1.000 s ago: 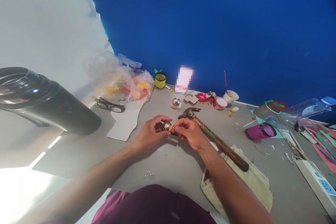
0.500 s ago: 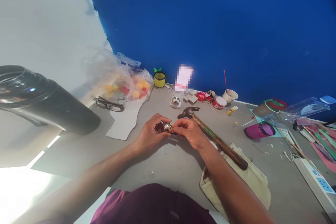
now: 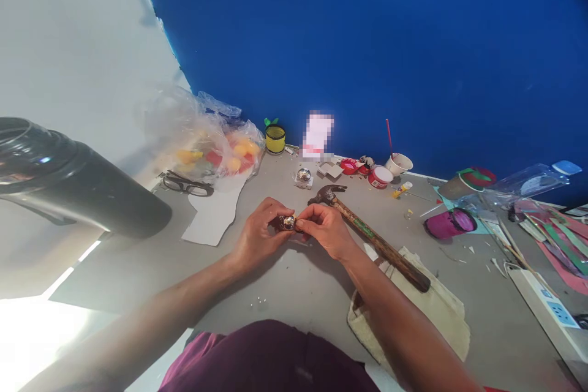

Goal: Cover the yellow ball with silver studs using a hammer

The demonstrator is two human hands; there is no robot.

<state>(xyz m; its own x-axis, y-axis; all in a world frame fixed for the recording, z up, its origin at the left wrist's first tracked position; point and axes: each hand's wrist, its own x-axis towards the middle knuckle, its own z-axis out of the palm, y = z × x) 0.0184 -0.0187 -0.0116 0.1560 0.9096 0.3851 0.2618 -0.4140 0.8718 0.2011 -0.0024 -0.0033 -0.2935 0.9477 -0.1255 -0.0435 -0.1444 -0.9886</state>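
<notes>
A small shiny silver ball (image 3: 288, 223) is gripped between the thumb and fingers of my left hand (image 3: 257, 231), above the middle of the table. Close against the ball's right side, my right hand (image 3: 325, 231) has its thumb and fingertips pinched together. What the pinch holds is too small to make out. Behind my hands, a similar silver ball (image 3: 304, 174) rests on a small clear base. A claw hammer (image 3: 367, 229) with a worn wooden handle lies just right of my right hand, its handle end over a pale cloth (image 3: 441, 318).
A dark flask (image 3: 105, 187) looms at left, near eyeglasses (image 3: 186, 184), white paper (image 3: 214, 214) and a plastic bag (image 3: 220, 141). Along the blue wall stand a yellow cup (image 3: 275, 139), red jar (image 3: 380, 176) and paper cup (image 3: 399, 164). At right lie a purple cup (image 3: 448, 225) and power strip (image 3: 546, 312).
The whole view has shifted slightly, moving the scene a little left. My left hand still grips the silver ball, which appears turned slightly; my right fingertips stay pinched beside it.
</notes>
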